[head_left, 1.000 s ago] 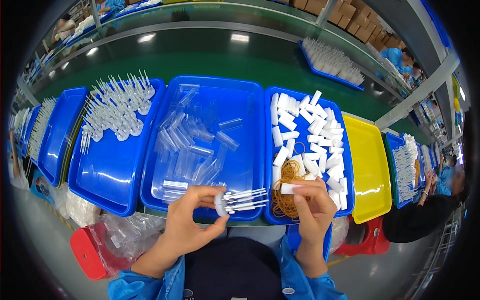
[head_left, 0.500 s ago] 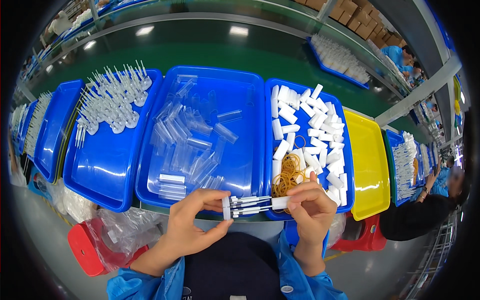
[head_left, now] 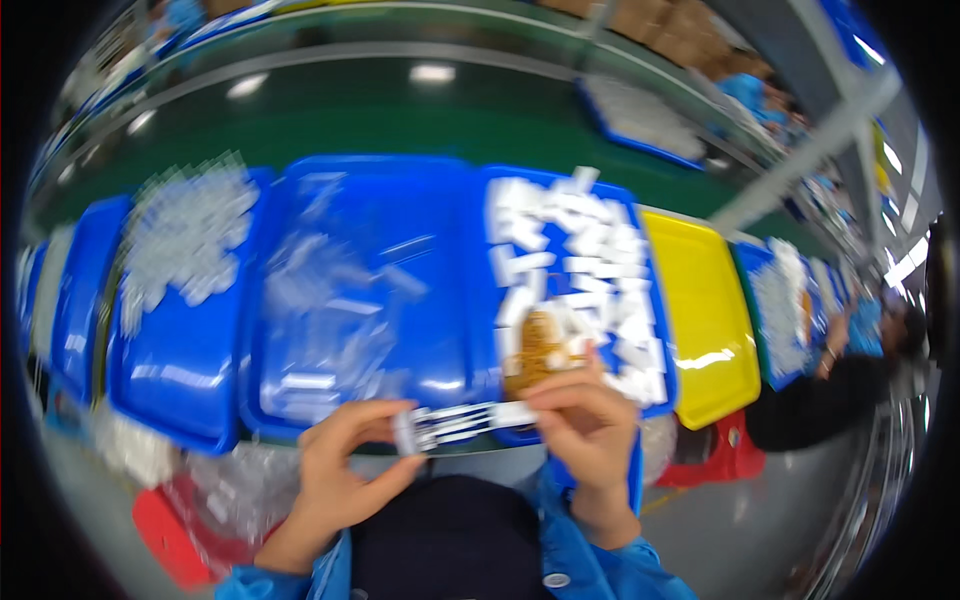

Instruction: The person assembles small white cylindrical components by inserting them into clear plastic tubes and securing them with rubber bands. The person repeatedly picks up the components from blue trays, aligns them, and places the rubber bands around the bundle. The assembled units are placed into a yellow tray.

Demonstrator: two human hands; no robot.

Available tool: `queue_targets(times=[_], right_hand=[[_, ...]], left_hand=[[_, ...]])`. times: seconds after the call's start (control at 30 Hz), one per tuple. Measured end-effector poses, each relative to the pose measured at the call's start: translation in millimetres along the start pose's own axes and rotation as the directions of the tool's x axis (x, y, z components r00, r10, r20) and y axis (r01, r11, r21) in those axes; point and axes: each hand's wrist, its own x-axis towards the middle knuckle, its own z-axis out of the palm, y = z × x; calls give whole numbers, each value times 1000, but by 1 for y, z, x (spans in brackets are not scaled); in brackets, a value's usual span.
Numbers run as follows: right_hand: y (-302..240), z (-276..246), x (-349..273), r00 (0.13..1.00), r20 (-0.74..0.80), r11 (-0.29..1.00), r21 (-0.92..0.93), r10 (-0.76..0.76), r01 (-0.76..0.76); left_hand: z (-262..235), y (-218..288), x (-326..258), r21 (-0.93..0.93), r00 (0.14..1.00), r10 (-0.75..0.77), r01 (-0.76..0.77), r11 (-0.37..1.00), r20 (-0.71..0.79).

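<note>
Between my hands, above the trays' near edge, is a white plastic piece with several thin rods [head_left: 458, 424], held sideways. My left hand [head_left: 345, 462] pinches its flat base between thumb and fingers. Closed on a short white cylinder [head_left: 513, 414] at the rods' right end is my right hand [head_left: 588, 425]. The blur hides whether the cylinder is fitted over a rod or only touches it. Just beyond my right hand lies a heap of tan rubber bands [head_left: 537, 350], on white cylinders [head_left: 610, 275] in a blue tray [head_left: 655, 300].
Left of that stands a blue tray [head_left: 430, 340] with clear plastic tubes [head_left: 315, 300]. Farther left, another blue tray [head_left: 170, 375] holds rodded white pieces [head_left: 190, 235]. A yellow tray [head_left: 705, 320] stands at the right. Behind runs a green belt [head_left: 370, 115]. A co-worker's arm [head_left: 832, 345] is at far right.
The view has shifted and blurred, so the trays appear farther left. The white cylinder is now nearer the rodded piece's base, and my hands are slightly closer together. Both grips stay closed.
</note>
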Motion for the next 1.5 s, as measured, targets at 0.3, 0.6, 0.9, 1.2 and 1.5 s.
queue_targets(times=[0.3, 0.6, 0.9, 1.2, 1.5], right_hand=[[-2, -8, 16, 972, 175, 986, -19, -159, 165], [-7, 4, 17, 961, 196, 978, -27, -197, 206], [-14, 20, 10, 962, 221, 987, 44, -159, 153], [-13, 20, 11, 935, 268, 957, -107, -232, 268], [20, -70, 43, 993, -73, 795, -606, -96, 32]], left_hand=[[8, 1, 0, -67, 990, -126, 121, 990, -69], [9, 8, 4, -49, 997, -50, 47, 998, -58], [7, 1, 0, -45, 996, 83, -82, 996, 23], [9, -3, 4, -29, 993, 122, -122, 992, -4], [2, -1, 3, -89, 994, 105, -107, 990, -25]])
